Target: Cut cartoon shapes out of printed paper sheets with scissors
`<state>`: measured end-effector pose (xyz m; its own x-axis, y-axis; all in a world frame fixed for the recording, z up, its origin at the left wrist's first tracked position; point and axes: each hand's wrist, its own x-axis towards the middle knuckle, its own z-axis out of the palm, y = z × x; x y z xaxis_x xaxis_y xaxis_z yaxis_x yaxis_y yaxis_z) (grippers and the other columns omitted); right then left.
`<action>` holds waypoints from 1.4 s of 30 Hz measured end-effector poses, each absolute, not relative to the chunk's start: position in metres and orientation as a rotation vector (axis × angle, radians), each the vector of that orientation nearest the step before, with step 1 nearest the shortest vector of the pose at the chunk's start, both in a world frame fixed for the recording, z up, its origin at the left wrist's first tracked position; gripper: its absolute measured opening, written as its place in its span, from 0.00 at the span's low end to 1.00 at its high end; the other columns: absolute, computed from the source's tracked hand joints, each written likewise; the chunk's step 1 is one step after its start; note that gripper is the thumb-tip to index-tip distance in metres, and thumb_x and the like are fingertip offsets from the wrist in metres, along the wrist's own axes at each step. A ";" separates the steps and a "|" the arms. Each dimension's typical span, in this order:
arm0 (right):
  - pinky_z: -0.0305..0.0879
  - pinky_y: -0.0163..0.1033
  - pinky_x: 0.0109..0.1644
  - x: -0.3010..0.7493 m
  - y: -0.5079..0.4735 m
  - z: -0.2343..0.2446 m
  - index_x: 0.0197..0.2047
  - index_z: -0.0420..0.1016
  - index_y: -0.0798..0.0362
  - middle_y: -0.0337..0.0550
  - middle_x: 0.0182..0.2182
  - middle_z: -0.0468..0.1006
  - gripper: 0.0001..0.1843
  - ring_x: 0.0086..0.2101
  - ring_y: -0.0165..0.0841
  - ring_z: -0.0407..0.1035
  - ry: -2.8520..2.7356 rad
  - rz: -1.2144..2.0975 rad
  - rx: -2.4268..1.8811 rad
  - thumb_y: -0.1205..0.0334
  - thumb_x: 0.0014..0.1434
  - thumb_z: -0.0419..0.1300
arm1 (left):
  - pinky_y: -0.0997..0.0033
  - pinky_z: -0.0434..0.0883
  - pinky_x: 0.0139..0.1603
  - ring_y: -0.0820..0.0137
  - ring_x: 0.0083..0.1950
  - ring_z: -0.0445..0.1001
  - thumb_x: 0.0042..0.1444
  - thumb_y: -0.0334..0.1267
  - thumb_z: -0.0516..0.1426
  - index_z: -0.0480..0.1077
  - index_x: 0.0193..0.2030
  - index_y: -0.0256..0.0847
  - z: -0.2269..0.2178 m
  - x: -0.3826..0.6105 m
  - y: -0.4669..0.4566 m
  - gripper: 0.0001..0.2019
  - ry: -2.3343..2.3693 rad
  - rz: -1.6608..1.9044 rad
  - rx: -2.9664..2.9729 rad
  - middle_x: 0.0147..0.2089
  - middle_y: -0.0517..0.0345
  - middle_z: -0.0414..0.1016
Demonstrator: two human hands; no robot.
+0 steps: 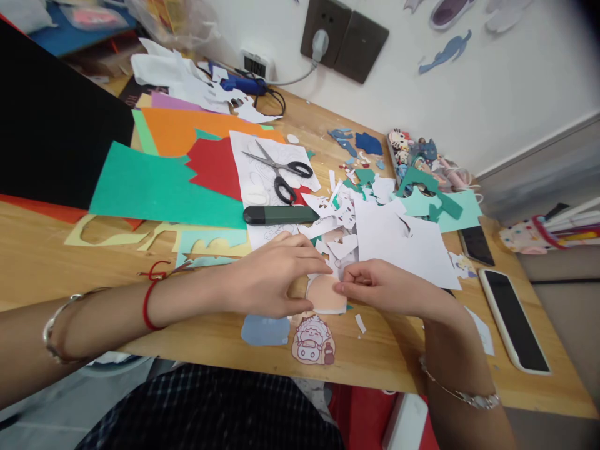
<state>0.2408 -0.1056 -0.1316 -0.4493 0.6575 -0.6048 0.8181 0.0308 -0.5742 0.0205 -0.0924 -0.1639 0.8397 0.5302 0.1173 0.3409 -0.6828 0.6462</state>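
Observation:
A small peach-coloured paper piece (325, 295) with a white edge lies near the desk's front, between my hands. My left hand (276, 275) reaches over from the left, thumb and fingers apart at the piece's left and upper edges. At its right side, my right hand (382, 289) has thumb and forefinger pinched on the paper, the other fingers curled in. Just below lie a cut-out cartoon sticker (313, 340) and a pale blue paper shape (265, 330). Beyond my left hand are a dark green utility knife (280, 215) and open scissors (276, 167).
White paper sheets (398, 244) and scraps spread behind my hands. Coloured sheets, including a teal one (159, 187), lie at the left. Two phones, one white-framed (514, 322), rest at the right. A wall socket (325, 31) holds a plug.

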 end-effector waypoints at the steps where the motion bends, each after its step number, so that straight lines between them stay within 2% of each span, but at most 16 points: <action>1: 0.46 0.31 0.22 0.241 -0.105 -0.132 0.22 0.56 0.53 0.31 0.19 0.54 0.19 0.21 0.24 0.48 2.125 -1.382 1.547 0.50 0.59 0.50 | 0.63 0.57 0.50 0.63 0.49 0.61 0.47 0.41 0.59 0.66 0.50 0.43 -0.164 0.020 -0.093 0.21 0.637 0.399 2.377 0.46 0.57 0.71; 15: 0.51 0.33 0.23 0.236 -0.107 -0.131 0.24 0.61 0.52 0.34 0.20 0.64 0.17 0.22 0.26 0.55 2.138 -1.245 1.583 0.49 0.57 0.52 | 0.63 0.58 0.49 0.63 0.49 0.61 0.47 0.43 0.60 0.66 0.50 0.42 -0.166 0.020 -0.092 0.22 0.642 0.440 2.377 0.44 0.55 0.71; 24: 0.50 0.33 0.23 0.237 -0.108 -0.133 0.24 0.61 0.52 0.33 0.19 0.63 0.17 0.22 0.26 0.54 2.123 -1.256 1.615 0.49 0.55 0.55 | 0.63 0.56 0.49 0.63 0.49 0.61 0.48 0.45 0.60 0.68 0.50 0.44 -0.164 0.020 -0.089 0.21 0.604 0.378 2.422 0.47 0.57 0.71; 32: 0.49 0.32 0.23 0.239 -0.107 -0.127 0.29 0.65 0.51 0.33 0.20 0.61 0.15 0.22 0.26 0.54 2.082 -1.391 1.566 0.47 0.56 0.54 | 0.63 0.56 0.49 0.62 0.49 0.61 0.48 0.45 0.59 0.70 0.47 0.45 -0.165 0.020 -0.088 0.18 0.576 0.391 2.431 0.47 0.58 0.70; 38: 0.49 0.32 0.24 0.244 -0.108 -0.121 0.34 0.65 0.51 0.31 0.20 0.57 0.11 0.22 0.26 0.51 2.060 -1.437 1.492 0.53 0.53 0.59 | 0.62 0.56 0.49 0.62 0.49 0.61 0.47 0.43 0.60 0.70 0.47 0.45 -0.166 0.020 -0.089 0.18 0.573 0.420 2.418 0.47 0.58 0.70; 42: 0.49 0.33 0.24 0.246 -0.109 -0.116 0.40 0.66 0.49 0.31 0.20 0.57 0.12 0.22 0.26 0.51 2.097 -1.472 1.497 0.51 0.59 0.52 | 0.62 0.56 0.49 0.62 0.49 0.61 0.48 0.44 0.59 0.70 0.47 0.45 -0.166 0.020 -0.088 0.18 0.567 0.413 2.430 0.47 0.57 0.70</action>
